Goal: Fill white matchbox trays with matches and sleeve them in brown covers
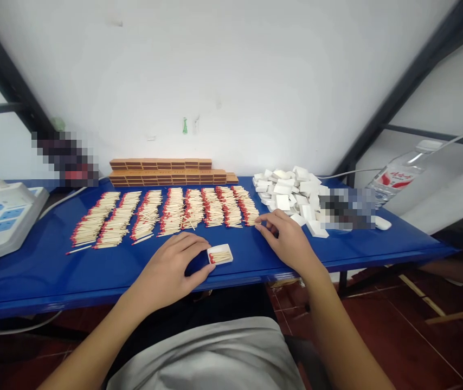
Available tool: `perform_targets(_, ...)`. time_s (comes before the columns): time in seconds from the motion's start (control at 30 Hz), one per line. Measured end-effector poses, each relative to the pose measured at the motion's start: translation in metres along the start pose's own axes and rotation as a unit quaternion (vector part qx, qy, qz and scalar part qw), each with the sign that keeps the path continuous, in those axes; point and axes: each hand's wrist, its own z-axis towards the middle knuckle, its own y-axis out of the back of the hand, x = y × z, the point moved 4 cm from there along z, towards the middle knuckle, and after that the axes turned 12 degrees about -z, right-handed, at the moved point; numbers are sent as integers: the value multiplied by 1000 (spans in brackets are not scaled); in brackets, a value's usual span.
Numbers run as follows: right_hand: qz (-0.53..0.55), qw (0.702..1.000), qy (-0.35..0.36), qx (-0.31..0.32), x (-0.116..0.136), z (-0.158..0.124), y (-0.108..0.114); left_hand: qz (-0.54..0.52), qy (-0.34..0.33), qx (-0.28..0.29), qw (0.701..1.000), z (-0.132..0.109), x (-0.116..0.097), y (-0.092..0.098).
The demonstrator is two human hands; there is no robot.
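Observation:
A small white matchbox tray (230,253) lies near the table's front edge, partly filled with red-headed matchsticks (220,257). Thumb and index finger of my left hand (177,265) grip its left end. My right hand (286,238) is at the near end of the rightmost row of matchsticks (244,205), fingers curled and thumb and fingertips close together. Whether a match is between them is too small to tell. Several more rows of matchsticks (129,219) stretch to the left across the blue table.
Brown matchbox sleeves (166,177) stand stacked along the wall. A heap of white trays (288,189) lies to the right, beside a blurred dark object (347,210). Further right are a tilted plastic bottle (398,176) and a white mouse (381,222). A power strip (7,225) occupies the left end.

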Motion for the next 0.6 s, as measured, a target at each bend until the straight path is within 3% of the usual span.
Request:
perform_targets(0.27, -22, 1000, -9, 1, -1, -1, -1, 3, -4, 1, 1000, 0, -1, 0)
perform_targets(0.6, 21, 999, -31, 24, -20, -4, 6, 4, -2, 8, 1000, -1, 0, 0)
